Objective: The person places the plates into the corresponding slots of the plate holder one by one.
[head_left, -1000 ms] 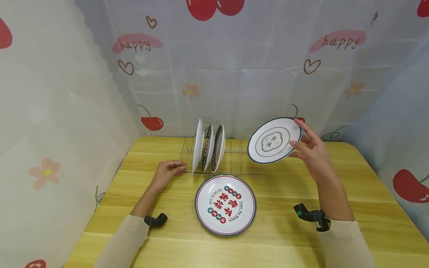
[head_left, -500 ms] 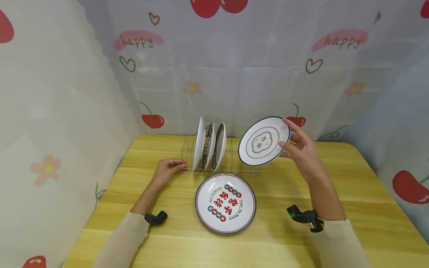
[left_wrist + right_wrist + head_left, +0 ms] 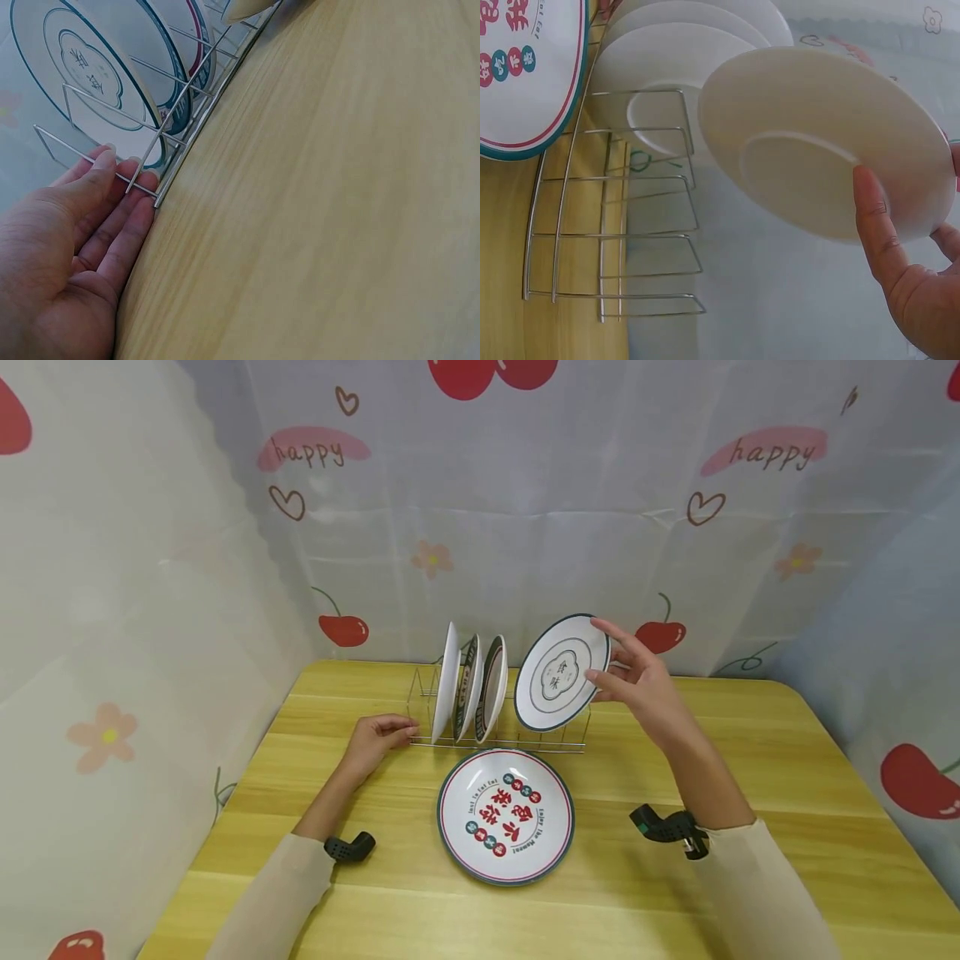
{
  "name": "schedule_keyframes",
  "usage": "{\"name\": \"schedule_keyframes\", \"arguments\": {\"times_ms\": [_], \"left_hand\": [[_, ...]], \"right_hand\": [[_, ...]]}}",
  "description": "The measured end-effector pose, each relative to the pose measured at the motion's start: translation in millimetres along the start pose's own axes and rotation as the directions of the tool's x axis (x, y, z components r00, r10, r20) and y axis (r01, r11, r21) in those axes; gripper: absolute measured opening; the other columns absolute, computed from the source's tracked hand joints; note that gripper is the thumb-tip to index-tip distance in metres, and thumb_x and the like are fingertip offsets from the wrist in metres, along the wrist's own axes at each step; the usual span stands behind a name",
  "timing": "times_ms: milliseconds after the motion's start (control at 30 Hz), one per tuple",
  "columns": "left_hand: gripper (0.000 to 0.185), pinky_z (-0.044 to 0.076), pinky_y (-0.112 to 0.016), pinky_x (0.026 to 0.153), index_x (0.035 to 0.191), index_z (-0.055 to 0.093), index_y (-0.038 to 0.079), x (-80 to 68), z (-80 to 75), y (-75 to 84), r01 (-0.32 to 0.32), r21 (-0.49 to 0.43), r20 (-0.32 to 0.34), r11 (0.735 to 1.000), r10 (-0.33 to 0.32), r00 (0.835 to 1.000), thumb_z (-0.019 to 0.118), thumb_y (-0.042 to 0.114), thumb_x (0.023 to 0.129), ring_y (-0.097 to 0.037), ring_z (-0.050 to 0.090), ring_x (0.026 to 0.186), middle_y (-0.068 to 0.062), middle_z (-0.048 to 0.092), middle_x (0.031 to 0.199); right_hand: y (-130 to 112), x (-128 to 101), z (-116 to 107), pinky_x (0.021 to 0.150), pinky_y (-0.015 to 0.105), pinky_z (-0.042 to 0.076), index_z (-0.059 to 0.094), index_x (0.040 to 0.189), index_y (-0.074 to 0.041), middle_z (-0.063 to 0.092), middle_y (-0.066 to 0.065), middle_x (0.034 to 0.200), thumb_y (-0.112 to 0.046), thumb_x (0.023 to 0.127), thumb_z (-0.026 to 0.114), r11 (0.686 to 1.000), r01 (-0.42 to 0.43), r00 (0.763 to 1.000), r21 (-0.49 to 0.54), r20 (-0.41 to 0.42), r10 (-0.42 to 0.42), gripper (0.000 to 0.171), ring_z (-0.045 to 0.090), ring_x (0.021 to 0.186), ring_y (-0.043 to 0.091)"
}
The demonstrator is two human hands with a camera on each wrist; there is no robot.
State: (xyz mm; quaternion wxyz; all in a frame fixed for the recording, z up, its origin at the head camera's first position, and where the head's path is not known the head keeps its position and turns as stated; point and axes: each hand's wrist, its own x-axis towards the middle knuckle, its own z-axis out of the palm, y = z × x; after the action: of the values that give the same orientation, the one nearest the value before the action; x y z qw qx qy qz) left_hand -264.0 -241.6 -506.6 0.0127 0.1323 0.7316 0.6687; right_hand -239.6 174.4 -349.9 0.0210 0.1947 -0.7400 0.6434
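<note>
My right hand (image 3: 637,681) grips a small white plate (image 3: 561,673) with a dark rim by its right edge, tilted nearly upright above the right part of a wire dish rack (image 3: 551,745). In the right wrist view the plate's white underside (image 3: 817,142) hangs over the empty rack wires (image 3: 622,240), thumb on its back. Three plates (image 3: 471,689) stand in the rack's left slots. My left hand (image 3: 375,739) rests on the table with its fingers (image 3: 112,176) straight against the rack's left end wire.
A larger white plate (image 3: 506,816) with red and green lettering lies flat on the yellow wooden table (image 3: 787,793) in front of the rack. Cherry-print curtains (image 3: 525,510) close in the back and both sides.
My right hand has carried the small plate left and slightly up, from right of the rack to above its right slots, tilting it more upright. The left hand has stayed put.
</note>
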Motion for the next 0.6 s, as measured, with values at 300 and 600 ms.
{"name": "schedule_keyframes", "arguments": {"times_ms": [300,600], "left_hand": [[0.019,0.058,-0.033,0.076,0.102,0.069,-0.006,4.5,-2.5,-15.2,-0.015,0.005,-0.016,1.000,0.015,1.000,0.066,0.007,0.088,-0.024,0.069,0.089,-0.020,0.068,0.102],[0.021,0.058,-0.033,0.075,0.104,0.068,-0.006,9.3,-6.3,-28.4,-0.029,0.003,-0.001,1.000,0.029,1.000,0.065,0.007,0.088,-0.022,0.069,0.089,-0.021,0.068,0.102]], "right_hand": [[3.8,14.0,13.0,0.071,0.046,0.058,0.036,0.146,-0.023,0.051,0.022,0.108,-0.010,0.087,0.068,1.000,-0.002,0.996,0.004,0.084,0.002,0.068,0.062,0.086,0.033],[-17.5,16.3,26.9,0.070,0.044,0.059,0.036,0.146,-0.024,0.049,0.022,0.103,-0.006,0.088,0.066,0.998,-0.049,0.987,-0.047,0.150,0.055,0.068,0.061,0.085,0.037]]}}
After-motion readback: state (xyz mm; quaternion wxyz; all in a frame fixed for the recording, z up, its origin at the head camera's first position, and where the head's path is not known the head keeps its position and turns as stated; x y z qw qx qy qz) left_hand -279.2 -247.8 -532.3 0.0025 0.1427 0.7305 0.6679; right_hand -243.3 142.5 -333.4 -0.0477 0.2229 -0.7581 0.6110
